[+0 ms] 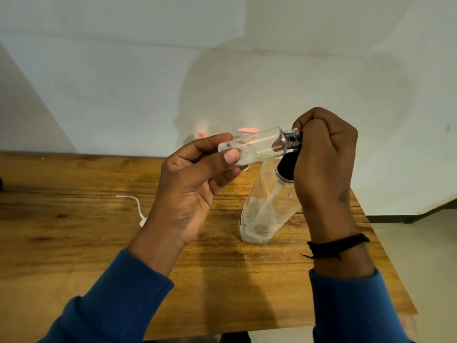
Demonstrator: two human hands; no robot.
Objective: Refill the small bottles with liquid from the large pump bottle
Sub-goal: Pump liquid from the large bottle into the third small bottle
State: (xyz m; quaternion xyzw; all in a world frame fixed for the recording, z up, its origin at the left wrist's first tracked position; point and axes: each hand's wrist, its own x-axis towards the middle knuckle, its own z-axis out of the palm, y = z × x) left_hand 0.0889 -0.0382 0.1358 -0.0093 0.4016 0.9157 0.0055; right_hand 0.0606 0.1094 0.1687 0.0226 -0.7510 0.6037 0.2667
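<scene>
Left hand (195, 184) gripping small bottle (254, 147) sideways, right hand (324, 154) pinching its neck, above pump bottle (265, 211) near desk's (74, 219) right edge.

The small bottle (252, 147) is clear like glass, with a shiny silver neck (291, 136). The big bottle (267, 206) is clear too, with cloudy white stuff inside and a black top (288, 167). The table (74, 231) is brown wood with darker stripes. The 2 sleeves (118, 300) are blue. A black band (338, 245) goes round the wrist. A white cord (137, 206) lies on the table. The wall (123, 82) is pale grey-white. Some pink bits (247, 130) show behind the small bottle.
</scene>
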